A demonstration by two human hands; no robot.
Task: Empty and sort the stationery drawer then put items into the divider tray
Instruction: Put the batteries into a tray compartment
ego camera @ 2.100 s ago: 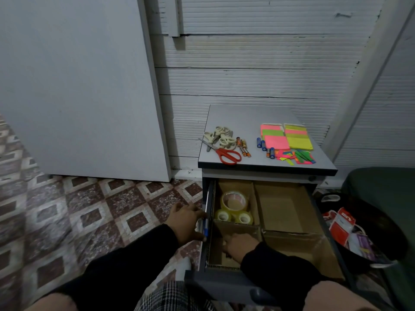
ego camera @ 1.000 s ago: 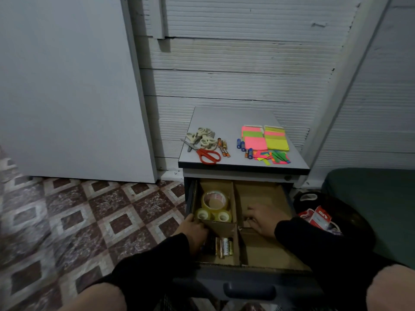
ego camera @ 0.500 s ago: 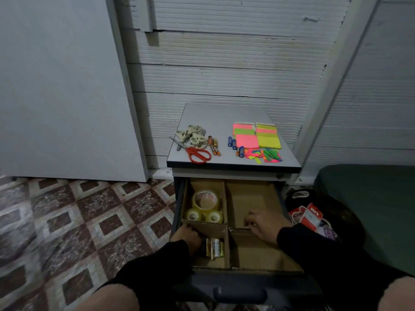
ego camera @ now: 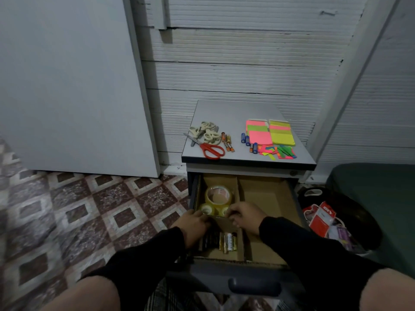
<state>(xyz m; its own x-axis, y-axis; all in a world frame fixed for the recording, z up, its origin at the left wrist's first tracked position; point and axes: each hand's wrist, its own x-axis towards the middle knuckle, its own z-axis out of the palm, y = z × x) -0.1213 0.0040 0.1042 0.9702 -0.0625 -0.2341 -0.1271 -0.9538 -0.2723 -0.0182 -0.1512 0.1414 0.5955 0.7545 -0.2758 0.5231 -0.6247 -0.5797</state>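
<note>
The drawer of a small cabinet stands pulled out, lined with a cardboard divider tray. The back-left compartment holds a large clear tape roll and two small rolls. Several batteries lie in the front-left compartment. My left hand and my right hand sit close together on the cross wall between those two compartments, fingers curled over the cardboard. The right hand's fingertips touch a small roll. The tray's right compartments show bare cardboard.
The cabinet top carries red scissors, beige scissors, orange batteries, blue batteries, neon sticky notes and loose flags. A dark bag with packets lies to the right; tiled floor to the left.
My right hand has slid left from the tray's middle wall to the cross wall beside the tape rolls. My left hand has stayed on that wall's left end.
</note>
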